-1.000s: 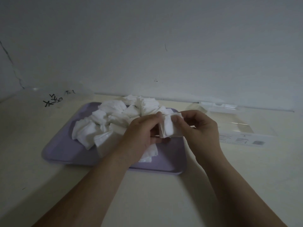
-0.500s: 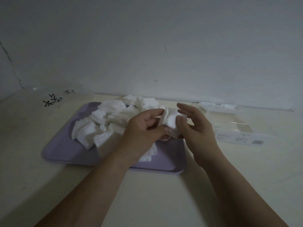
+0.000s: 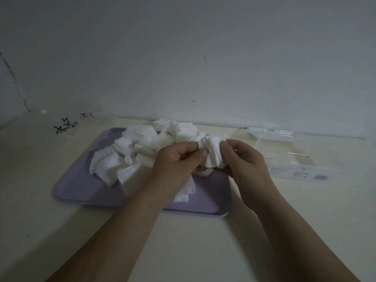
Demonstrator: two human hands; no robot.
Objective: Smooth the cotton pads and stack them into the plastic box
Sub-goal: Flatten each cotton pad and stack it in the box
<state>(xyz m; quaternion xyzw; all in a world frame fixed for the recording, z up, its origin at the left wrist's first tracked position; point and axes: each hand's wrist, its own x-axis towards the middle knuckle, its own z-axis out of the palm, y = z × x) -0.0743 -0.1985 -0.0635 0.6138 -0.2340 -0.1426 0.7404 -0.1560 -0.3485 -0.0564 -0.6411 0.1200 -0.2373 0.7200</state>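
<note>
Cotton pads (image 3: 130,157) lie on the tray (image 3: 67,190); plastic box (image 3: 299,159) sits right.

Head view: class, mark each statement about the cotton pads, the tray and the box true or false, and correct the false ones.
1. The left hand and right hand both pinch one crumpled bunch of cotton pads. True.
2. A pile of loose pads lies on a purple tray. True.
3. The clear plastic box sits left of the tray. False: it sits to the tray's right.
4. The box is full of stacked pads. False: no pads show inside it.
</note>
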